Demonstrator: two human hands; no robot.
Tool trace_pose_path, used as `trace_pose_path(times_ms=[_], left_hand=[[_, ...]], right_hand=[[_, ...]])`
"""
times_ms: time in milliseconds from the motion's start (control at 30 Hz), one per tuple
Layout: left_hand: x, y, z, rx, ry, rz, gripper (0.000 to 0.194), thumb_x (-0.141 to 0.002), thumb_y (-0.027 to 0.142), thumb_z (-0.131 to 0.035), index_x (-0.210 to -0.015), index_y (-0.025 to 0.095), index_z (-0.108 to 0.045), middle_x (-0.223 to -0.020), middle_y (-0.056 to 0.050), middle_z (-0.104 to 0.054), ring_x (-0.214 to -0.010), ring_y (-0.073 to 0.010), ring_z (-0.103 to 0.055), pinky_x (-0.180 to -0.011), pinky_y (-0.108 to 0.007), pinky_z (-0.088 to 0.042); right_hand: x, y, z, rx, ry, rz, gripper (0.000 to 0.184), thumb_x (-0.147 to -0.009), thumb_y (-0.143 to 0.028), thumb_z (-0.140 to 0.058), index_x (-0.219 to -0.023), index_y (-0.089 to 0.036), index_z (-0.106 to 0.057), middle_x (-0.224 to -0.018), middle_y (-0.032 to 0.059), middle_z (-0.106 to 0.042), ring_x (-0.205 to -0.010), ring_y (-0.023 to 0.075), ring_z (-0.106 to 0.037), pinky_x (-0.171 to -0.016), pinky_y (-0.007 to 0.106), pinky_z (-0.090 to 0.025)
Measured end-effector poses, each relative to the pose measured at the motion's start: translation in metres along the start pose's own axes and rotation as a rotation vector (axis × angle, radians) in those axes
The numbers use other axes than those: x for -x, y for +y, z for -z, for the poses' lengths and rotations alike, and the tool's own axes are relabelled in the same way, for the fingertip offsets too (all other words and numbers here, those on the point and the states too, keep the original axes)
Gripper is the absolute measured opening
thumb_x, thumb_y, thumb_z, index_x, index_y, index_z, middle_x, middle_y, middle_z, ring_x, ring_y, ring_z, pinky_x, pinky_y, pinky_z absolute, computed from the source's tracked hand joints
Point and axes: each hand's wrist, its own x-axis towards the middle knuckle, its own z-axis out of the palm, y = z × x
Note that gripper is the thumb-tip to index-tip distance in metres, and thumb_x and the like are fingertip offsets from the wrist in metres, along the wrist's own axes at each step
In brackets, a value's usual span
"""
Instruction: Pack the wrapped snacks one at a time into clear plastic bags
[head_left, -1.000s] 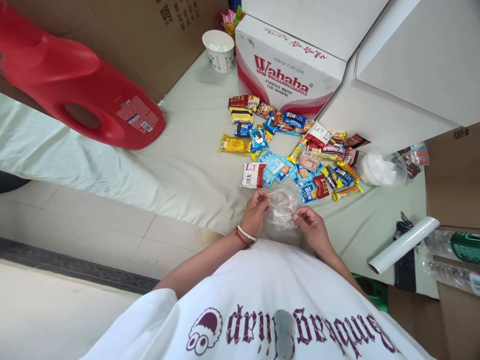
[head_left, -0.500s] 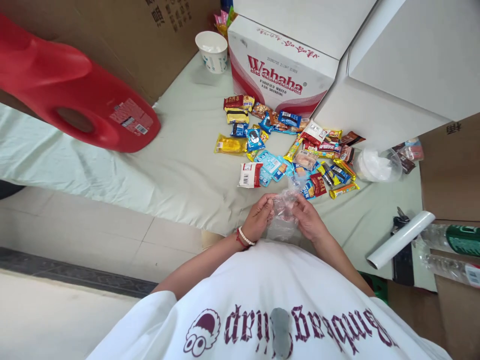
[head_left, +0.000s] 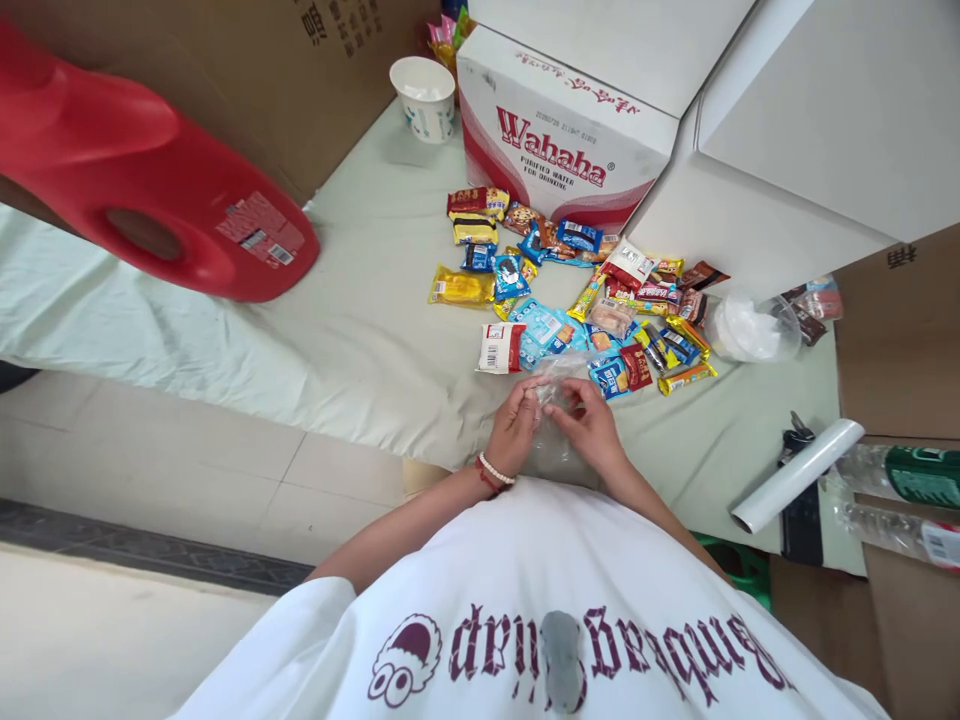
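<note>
A thin clear plastic bag [head_left: 553,440] is between my hands, close to my shirt at the table's front edge. My left hand [head_left: 515,425], with a bead bracelet at the wrist, pinches the bag's left side. My right hand [head_left: 590,422] has its thumb and forefinger closed toward the bag's upper part; the exact grip is partly hidden. Just beyond the bag lie a blue biscuit packet [head_left: 609,377], a light-blue packet [head_left: 541,328] and a red-and-white packet [head_left: 501,348].
Several wrapped snacks [head_left: 658,292] spread before a Wahaha carton [head_left: 555,140]. A red jug [head_left: 247,245] is at the left, a paper cup [head_left: 424,100] at the back. To the right are a clear plastic bowl [head_left: 784,345], a white roll [head_left: 799,475] and plastic bottles [head_left: 862,470].
My right hand has moved left, closer to my left hand. The bag's upper part has shifted and bunched between the fingers. My left hand stays nearly in place.
</note>
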Motion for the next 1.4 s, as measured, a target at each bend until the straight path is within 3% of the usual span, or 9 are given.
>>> trace_pose_path(times_ms=[233, 433, 567, 733, 867, 967, 1133, 1333, 1400], left_hand=[[-0.009, 0.001, 0.012, 0.172, 0.171, 0.023, 0.047, -0.09, 0.066, -0.061, -0.115, 0.026, -0.066, -0.062, 0.007, -0.035, -0.05, -0.0094, -0.028, -0.044, -0.024, -0.023], [-0.004, 0.002, -0.003, 0.224, 0.014, 0.06, 0.049, -0.092, 0.065, -0.059, -0.118, 0.023, -0.065, -0.057, 0.008, -0.037, -0.05, -0.0099, -0.03, -0.047, -0.024, -0.028], [-0.004, 0.009, -0.004, 0.279, 0.038, 0.064, 0.05, -0.09, 0.066, -0.061, -0.115, 0.022, -0.064, -0.056, 0.009, -0.035, -0.049, -0.0089, -0.027, -0.045, -0.022, -0.023], [-0.006, 0.008, 0.019, 0.262, 0.178, 0.091, 0.043, -0.092, 0.062, -0.059, -0.11, 0.024, -0.061, -0.061, 0.008, -0.035, -0.048, -0.0082, -0.028, -0.044, -0.021, -0.022], [-0.002, 0.002, 0.046, -0.12, 0.134, 0.104, 0.033, -0.092, 0.051, -0.056, -0.107, 0.022, -0.061, -0.068, 0.005, -0.045, -0.056, -0.0115, -0.044, -0.055, -0.024, -0.04], [0.0, 0.011, 0.055, -0.637, -0.052, -0.057, 0.048, -0.08, 0.041, -0.069, -0.122, 0.02, -0.061, -0.11, -0.008, -0.063, -0.1, -0.024, -0.061, -0.091, -0.042, -0.053], [-0.017, 0.03, 0.027, -1.047, -0.114, -0.39, 0.086, -0.08, 0.049, -0.073, -0.151, 0.016, -0.039, -0.149, -0.02, -0.05, -0.142, -0.0367, -0.041, -0.118, -0.056, -0.033], [-0.056, 0.014, 0.0, -0.845, -0.104, -0.176, 0.018, -0.091, 0.031, -0.058, -0.103, 0.02, -0.066, -0.084, -0.005, -0.068, -0.083, -0.0228, -0.065, -0.082, -0.036, -0.05], [-0.059, 0.006, 0.005, -0.731, -0.015, -0.147, 0.023, -0.099, 0.034, -0.045, -0.092, 0.02, -0.061, -0.072, -0.001, -0.061, -0.069, -0.0179, -0.059, -0.07, -0.031, -0.049]], right_hand=[[-0.005, 0.012, 0.02, -0.184, 0.088, -0.141, 0.03, -0.082, -0.052, -0.071, -0.085, -0.023, -0.063, -0.069, -0.0033, -0.054, -0.062, 0.014, -0.047, -0.058, 0.027, -0.041], [0.012, -0.01, 0.002, -0.357, -0.384, -0.148, 0.066, -0.067, -0.045, -0.09, -0.124, -0.026, -0.062, -0.114, 0.0046, -0.07, -0.101, 0.0216, -0.065, -0.078, 0.031, -0.053], [0.008, -0.004, -0.006, -0.466, -0.187, -0.203, 0.035, -0.072, -0.042, -0.086, -0.096, -0.022, -0.07, -0.084, -0.0013, -0.068, -0.073, 0.014, -0.059, -0.069, 0.027, -0.048], [0.013, 0.019, 0.03, -0.519, 0.073, -0.242, 0.027, -0.072, -0.039, -0.086, -0.087, -0.024, -0.07, -0.072, -0.0047, -0.059, -0.061, 0.0112, -0.048, -0.06, 0.025, -0.041], [0.029, 0.029, 0.065, -0.487, -0.062, -0.25, 0.021, -0.075, -0.038, -0.082, -0.08, -0.024, -0.067, -0.102, 0.0023, -0.068, -0.092, 0.0188, -0.063, -0.074, 0.029, -0.051], [0.034, 0.025, 0.078, -0.469, -0.3, -0.206, 0.026, -0.073, -0.041, -0.082, -0.076, -0.022, -0.064, -0.145, 0.0044, -0.057, -0.134, 0.0307, -0.052, -0.1, 0.041, -0.05], [0.016, 0.011, 0.059, -0.657, -0.194, -0.318, 0.037, -0.077, -0.053, -0.079, -0.07, -0.023, -0.059, -0.124, 0.0071, -0.07, -0.109, 0.0281, -0.067, -0.089, 0.042, -0.054], [0.006, 0.012, 0.042, -0.689, 0.007, -0.264, 0.042, -0.063, -0.028, -0.09, -0.059, -0.021, -0.049, -0.079, 0.0, -0.068, -0.084, 0.016, -0.063, -0.064, 0.023, -0.045], [0.014, 0.016, 0.051, -0.749, 0.085, -0.229, 0.035, -0.062, -0.022, -0.09, -0.069, -0.022, -0.056, -0.083, -0.0026, -0.067, -0.076, 0.0124, -0.059, -0.062, 0.021, -0.044]])
